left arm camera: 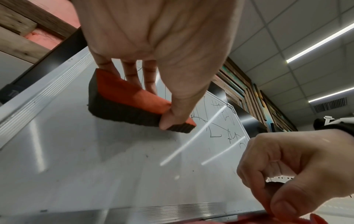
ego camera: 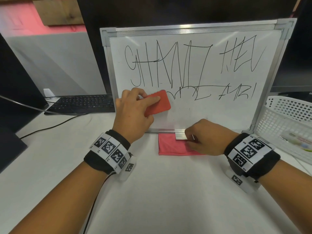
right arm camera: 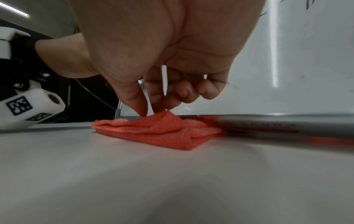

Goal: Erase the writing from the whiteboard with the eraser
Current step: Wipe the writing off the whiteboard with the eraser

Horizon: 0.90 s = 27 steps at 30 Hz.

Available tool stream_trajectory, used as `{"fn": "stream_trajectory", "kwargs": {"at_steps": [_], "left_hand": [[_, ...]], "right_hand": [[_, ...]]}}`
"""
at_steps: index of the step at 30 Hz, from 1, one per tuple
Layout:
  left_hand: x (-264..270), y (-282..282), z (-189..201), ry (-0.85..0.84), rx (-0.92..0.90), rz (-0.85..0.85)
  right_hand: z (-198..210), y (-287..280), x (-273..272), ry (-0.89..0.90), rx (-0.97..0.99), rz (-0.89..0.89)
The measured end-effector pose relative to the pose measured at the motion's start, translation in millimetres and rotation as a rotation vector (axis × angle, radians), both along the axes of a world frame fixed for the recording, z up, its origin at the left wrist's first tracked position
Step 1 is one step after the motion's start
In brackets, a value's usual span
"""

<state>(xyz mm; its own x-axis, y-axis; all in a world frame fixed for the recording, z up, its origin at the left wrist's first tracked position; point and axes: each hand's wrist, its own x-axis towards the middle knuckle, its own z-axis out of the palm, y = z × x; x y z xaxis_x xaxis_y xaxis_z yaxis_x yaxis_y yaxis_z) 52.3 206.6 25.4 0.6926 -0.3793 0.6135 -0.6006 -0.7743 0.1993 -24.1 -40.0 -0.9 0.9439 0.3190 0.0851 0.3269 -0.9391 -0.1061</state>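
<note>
A whiteboard [ego camera: 211,114] with a metal frame leans upright at the back of the table, covered in black scrawled writing [ego camera: 168,65]. My left hand [ego camera: 135,108] grips a red eraser [ego camera: 160,102] with a dark felt underside [left arm camera: 122,112] and presses it flat against the board's lower left area, thumb on its lower edge and fingers over its top. My right hand [ego camera: 200,139] is at the board's bottom rail, where thumb and fingers pinch up a fold of a pink cloth [right arm camera: 159,128] that lies on the table.
A white perforated basket [ego camera: 287,122] stands right of the board. A black keyboard [ego camera: 81,103] and a cable [ego camera: 50,127] lie at the left, with a dark monitor [ego camera: 15,78] beside them. The white table [ego camera: 152,200] stretches in front of me.
</note>
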Motion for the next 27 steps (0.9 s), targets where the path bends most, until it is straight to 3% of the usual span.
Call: {"fn": "stream_trajectory", "kwargs": {"at_steps": [5, 12, 18, 23, 27], "left_hand": [[-2.1, -0.8, 1.7, 0.072, 0.127, -0.022], [-3.1, -4.2, 1.7, -0.002, -0.022, 0.006], [-5.1, -9.1, -0.2, 0.061, 0.081, -0.050], [-6.9, -12.0, -3.1, -0.006, -0.005, 0.004], [-9.7, -16.1, -5.7, 0.086, 0.107, -0.053]], "right_hand": [[1.5, 1.0, -0.8, 0.004, 0.000, -0.002], [0.0, 1.4, -1.3, 0.019, -0.003, -0.011], [3.2, 1.8, -1.7, 0.024, 0.003, -0.006], [1.9, 1.8, -2.4, 0.027, 0.012, -0.004], [1.7, 1.0, -1.4, 0.039, 0.008, -0.004]]}}
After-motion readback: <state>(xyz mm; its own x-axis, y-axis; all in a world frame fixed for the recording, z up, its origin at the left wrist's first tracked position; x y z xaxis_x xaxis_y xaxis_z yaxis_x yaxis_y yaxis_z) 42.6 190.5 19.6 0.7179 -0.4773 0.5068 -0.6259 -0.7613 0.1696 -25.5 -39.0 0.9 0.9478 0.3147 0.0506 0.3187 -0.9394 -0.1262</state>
